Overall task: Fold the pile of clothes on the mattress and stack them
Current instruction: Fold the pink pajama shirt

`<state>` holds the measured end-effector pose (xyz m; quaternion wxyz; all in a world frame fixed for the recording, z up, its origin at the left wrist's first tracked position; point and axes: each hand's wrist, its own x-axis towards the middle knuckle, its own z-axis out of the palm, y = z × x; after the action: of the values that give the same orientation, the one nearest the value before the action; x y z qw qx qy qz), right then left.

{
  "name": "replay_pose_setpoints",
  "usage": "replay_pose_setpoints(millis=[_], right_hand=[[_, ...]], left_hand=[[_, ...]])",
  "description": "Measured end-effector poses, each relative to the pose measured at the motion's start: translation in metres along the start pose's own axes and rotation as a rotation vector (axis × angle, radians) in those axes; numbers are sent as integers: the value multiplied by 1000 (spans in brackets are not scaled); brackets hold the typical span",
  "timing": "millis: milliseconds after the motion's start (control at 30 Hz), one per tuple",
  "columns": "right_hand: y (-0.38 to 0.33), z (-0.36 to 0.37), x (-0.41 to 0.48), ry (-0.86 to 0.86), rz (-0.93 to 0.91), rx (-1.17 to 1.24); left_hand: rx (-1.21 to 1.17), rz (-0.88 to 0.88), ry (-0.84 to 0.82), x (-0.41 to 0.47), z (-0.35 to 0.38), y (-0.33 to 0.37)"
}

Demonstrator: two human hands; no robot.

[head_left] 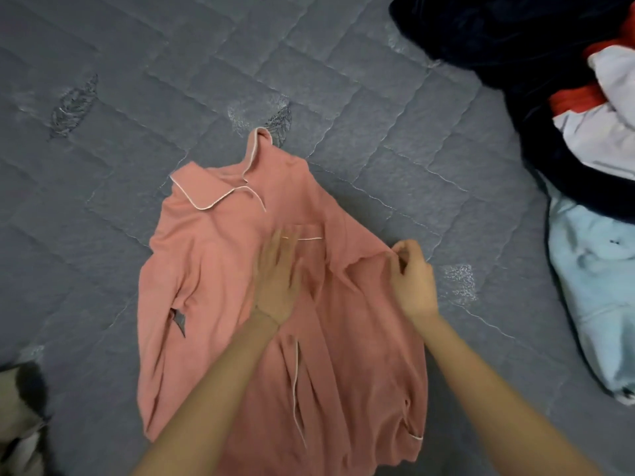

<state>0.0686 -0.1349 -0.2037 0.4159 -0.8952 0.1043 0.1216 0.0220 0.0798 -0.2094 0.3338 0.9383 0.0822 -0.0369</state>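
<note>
A pink collared shirt with white piping (213, 269) lies spread on the grey quilted mattress (103, 166), collar pointing away from me. My left hand (278, 280) rests flat on the middle of the shirt, fingers apart, just below the chest pocket. At the shirt's right edge, my right hand (412, 276) pinches a fold of the pink fabric near the shoulder and sleeve. The pile of unfolded clothes (567, 115) sits at the right edge.
In the pile at the right, a dark navy garment (481, 39) lies under white and red clothing (604, 108). A light blue garment (594, 297) lies below it. A dark and pale object (20, 413) shows at the lower left edge.
</note>
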Motion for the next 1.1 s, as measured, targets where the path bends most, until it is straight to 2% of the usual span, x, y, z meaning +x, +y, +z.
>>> replay_pose_setpoints(millis=[167,233,300,367,433,500,600,667,700,767,800,867,933,967,1033,1067,1100], right_hand=[[-3,-32,18,-55,-205,53],[-5,-41,25,-68,-222,110],[-4,-48,31,-67,-194,189],[0,-52,35,-121,-68,361],[3,-53,37,-262,232,642],[9,-51,39,-443,491,701],[19,-40,39,-696,542,564],[20,-34,38,-769,512,604],[19,-33,40,-752,499,636],[19,-36,47,-584,451,625],[20,-40,52,-479,403,592],[21,-56,62,-355,299,549],[19,-76,72,-329,202,543],[16,-86,77,-335,160,524],[10,-102,84,-382,99,499],[6,-108,86,-423,82,497],[1,-113,88,-468,63,493]], left_hand=[[-53,195,-169,50,33,68],[67,230,-227,66,44,87],[165,246,-180,77,49,103],[111,199,-81,80,48,116],[26,146,-2,77,45,123],[-90,110,14,72,41,124],[-287,65,29,68,32,121],[-369,34,73,64,29,120],[-408,19,82,63,27,120],[-431,4,45,64,22,120],[-388,13,-22,66,19,118],[-191,65,-278,71,13,110],[-130,62,-490,78,8,108],[-233,41,-528,81,6,114],[-477,9,-508,93,9,132],[-469,19,-482,100,15,141],[-338,69,-459,108,23,151]])
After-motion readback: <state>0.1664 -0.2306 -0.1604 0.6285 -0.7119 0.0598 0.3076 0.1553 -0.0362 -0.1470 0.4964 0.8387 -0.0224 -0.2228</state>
